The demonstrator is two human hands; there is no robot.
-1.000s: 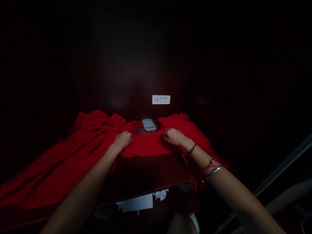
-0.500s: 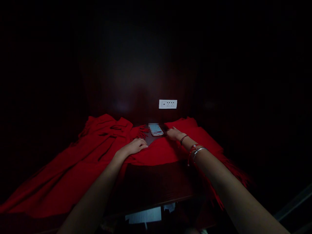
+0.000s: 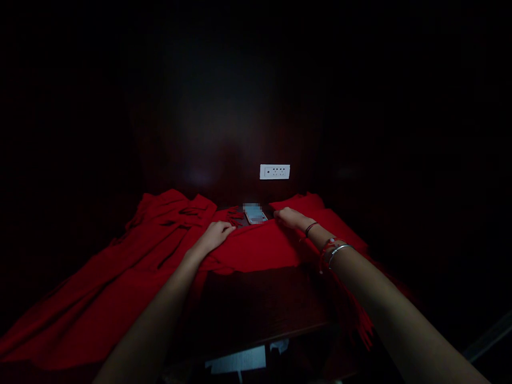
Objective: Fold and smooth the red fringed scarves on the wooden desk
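A red fringed scarf [image 3: 256, 248] lies spread across the dark wooden table, its far edge drawn fairly straight between my two hands. My left hand [image 3: 216, 235] is closed on that far edge at the left, fingertips bent over the cloth. At the right end, my right hand [image 3: 293, 217] pinches the edge of the same scarf; its fingertips are partly hidden. Bracelets circle the right wrist. Just beyond the edge, between the hands, a phone [image 3: 256, 214] lies face up with its screen lit.
Loose, rumpled red cloth [image 3: 160, 240] covers the left side. More red cloth [image 3: 340, 226] lies flat under and beyond my right forearm. A white socket panel [image 3: 274, 172] is on the back wall. Below the table's front edge, papers [image 3: 240, 360] show. The surroundings are very dark.
Both hands have shifted slightly away from me, carrying the scarf's far edge toward the phone and covering the bare strip before it. Fringe on the right has moved a little.
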